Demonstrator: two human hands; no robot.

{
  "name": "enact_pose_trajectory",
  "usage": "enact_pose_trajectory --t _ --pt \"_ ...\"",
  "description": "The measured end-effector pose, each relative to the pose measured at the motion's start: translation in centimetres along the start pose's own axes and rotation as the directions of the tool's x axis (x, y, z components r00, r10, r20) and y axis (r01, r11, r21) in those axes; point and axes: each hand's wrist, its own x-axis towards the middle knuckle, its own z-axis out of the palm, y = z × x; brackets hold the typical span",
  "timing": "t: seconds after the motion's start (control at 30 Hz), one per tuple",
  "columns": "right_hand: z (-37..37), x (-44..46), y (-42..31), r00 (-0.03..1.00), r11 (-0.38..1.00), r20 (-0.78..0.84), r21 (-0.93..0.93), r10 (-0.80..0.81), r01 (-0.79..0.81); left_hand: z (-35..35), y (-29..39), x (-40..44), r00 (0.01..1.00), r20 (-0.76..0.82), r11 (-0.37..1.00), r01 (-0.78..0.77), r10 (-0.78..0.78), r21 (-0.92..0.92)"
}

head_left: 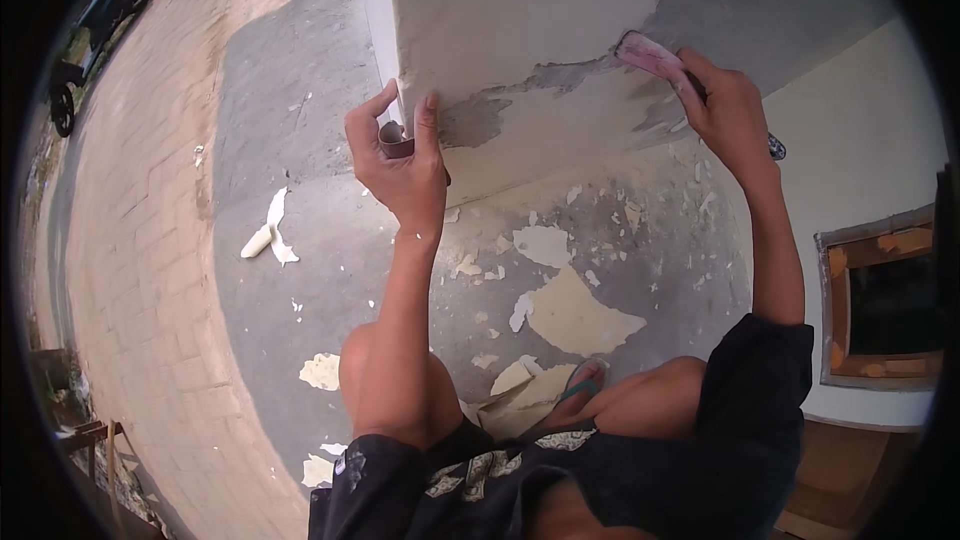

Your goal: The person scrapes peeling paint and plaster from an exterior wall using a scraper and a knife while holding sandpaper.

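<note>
My left hand (403,155) is at the wall's corner edge, thumb and a finger on either side of it, with a small rolled brownish piece (396,140) in its grip. To the right, my right hand (722,105) is closed round a scraper (650,55) with a pinkish, stained blade. The blade's tip touches the wall (520,20) at the edge of the peeling paint. A rough grey strip of bared surface (475,118) runs between the two hands. Part of the scraper's handle is hidden by my fingers.
Peeled paint flakes (575,315) lie on the grey floor (330,310) below the wall. A curled strip (262,240) lies at the left. Beyond is a brick path (150,240) with a parked motorbike (110,0). A wooden-framed window (880,305) is at the right.
</note>
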Motion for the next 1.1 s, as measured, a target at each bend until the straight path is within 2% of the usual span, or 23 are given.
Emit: enact_pose_trajectory --t 0.03,0.13,0.23,0.33,0.43,0.53,0.63,0.73,0.83,0.93,1.03,1.1 --pt "0.0 -0.3 0.3 0.999 1.0 -0.044 -0.019 0.007 -0.008 0.0 -0.3 -0.1 1.0 -0.01 1.0 -0.013 0.013 0.013" --pt "0.5 -0.6 0.6 0.999 1.0 -0.037 -0.027 0.005 -0.006 0.2 -0.6 -0.3 0.999 -0.017 0.999 -0.033 0.033 0.015" --pt "0.1 0.0 1.2 0.998 0.994 -0.013 -0.085 -0.064 0.063 0.2 -0.3 -0.4 0.999 -0.019 1.0 -0.026 0.026 0.006" --pt "0.5 0.3 1.0 0.998 0.999 -0.028 -0.003 -0.055 0.055 0.0 -0.2 -0.2 0.999 -0.029 0.998 -0.035 0.037 0.052" --pt "2.4 -0.1 1.0 0.986 0.988 -0.067 -0.022 -0.151 0.15 0.4 -0.6 -0.5 0.999 -0.03 0.998 -0.014 0.016 0.053" --pt "1.3 0.3 1.2 0.995 0.995 0.013 -0.006 -0.101 0.101 0.1 -0.4 -0.3 1.0 -0.028 0.999 -0.012 0.014 0.051" --pt "-0.9 0.7 1.7 0.988 0.992 0.091 -0.008 0.123 -0.122 -0.1 -0.3 0.0 0.999 -0.004 0.998 -0.037 0.037 0.049" --pt "1.5 0.4 1.6 0.985 0.995 -0.141 -0.018 -0.098 0.097 -0.1 0.2 -0.1 1.0 -0.012 0.997 0.021 -0.02 0.078" --pt "1.1 0.3 1.2 0.991 0.999 -0.121 -0.001 -0.051 0.051 0.0 -0.4 -0.1 1.0 -0.019 0.999 -0.009 0.01 0.044" --pt "0.3 0.4 1.1 0.996 0.998 -0.059 0.003 0.07 -0.07 0.0 -0.1 -0.1 1.0 -0.01 1.0 -0.016 0.016 0.02" --pt "1.6 0.1 0.9 0.987 0.998 -0.153 -0.027 -0.056 0.052 0.0 -0.4 -0.2 0.999 -0.029 0.997 -0.022 0.024 0.072" --pt "1.2 0.4 1.4 0.982 0.997 -0.174 -0.049 -0.068 0.06 0.2 -0.4 -0.3 1.0 -0.023 0.998 0.004 -0.003 0.06"
